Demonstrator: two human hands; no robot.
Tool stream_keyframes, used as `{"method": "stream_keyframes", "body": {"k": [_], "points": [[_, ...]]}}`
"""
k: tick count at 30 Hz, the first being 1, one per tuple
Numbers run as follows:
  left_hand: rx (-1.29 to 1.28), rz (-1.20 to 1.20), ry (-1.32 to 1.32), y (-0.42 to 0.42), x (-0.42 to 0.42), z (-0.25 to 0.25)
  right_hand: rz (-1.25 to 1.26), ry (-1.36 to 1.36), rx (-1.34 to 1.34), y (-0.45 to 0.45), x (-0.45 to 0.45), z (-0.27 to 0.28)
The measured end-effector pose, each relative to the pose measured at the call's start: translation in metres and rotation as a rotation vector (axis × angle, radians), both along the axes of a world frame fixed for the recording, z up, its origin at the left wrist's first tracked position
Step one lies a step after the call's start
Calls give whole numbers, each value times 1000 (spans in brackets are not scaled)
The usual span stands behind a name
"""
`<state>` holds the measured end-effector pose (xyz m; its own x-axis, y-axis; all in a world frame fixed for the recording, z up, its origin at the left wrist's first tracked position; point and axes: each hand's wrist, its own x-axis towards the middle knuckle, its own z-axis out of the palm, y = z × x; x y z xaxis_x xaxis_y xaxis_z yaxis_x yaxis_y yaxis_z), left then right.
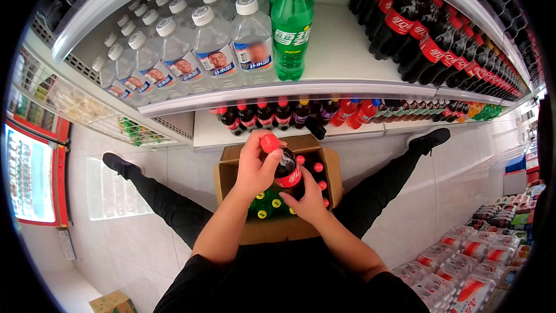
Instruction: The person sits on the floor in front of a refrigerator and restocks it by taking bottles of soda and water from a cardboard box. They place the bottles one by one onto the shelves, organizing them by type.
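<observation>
My left hand point(256, 165) grips the red-capped neck of a dark cola bottle point(290, 176) with a red label. Around the lower part of that same bottle are the fingers of my right hand point(309, 198). Both hands hold it, tilted, above an open cardboard box point(278, 231) between my legs. Inside the box stand green bottles with yellow caps point(276, 203) and several red-capped bottles point(318, 167). The hands and the held bottle hide part of the box.
Ahead, a shelf point(339, 43) bears clear white-capped bottles point(213, 48), a large green soda bottle point(292, 26) and rows of cola bottles point(399, 21). Smaller bottles point(265, 115) line the lower shelf. Shrink-wrapped bottle packs point(456, 265) lie at right, a glass-door cooler point(32, 174) stands left.
</observation>
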<state>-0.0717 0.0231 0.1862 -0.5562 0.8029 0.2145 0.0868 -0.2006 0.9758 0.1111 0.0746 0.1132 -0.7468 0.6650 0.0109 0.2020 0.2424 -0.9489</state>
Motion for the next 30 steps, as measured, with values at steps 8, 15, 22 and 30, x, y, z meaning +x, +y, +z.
{"method": "stream_keyframes", "body": {"k": [8,15,22,30], "points": [[186,-205,-444,10,6,32,164,244,-326,-18,13,22],[111,-151,-397,2,42,23,-16,281,-76,-11,9,68],[-143,-21,-96,16,62,58,-211,124,616,15,-6,91],[132,-385,-369,21,35,48,-250,196,262,15,1,106]]}}
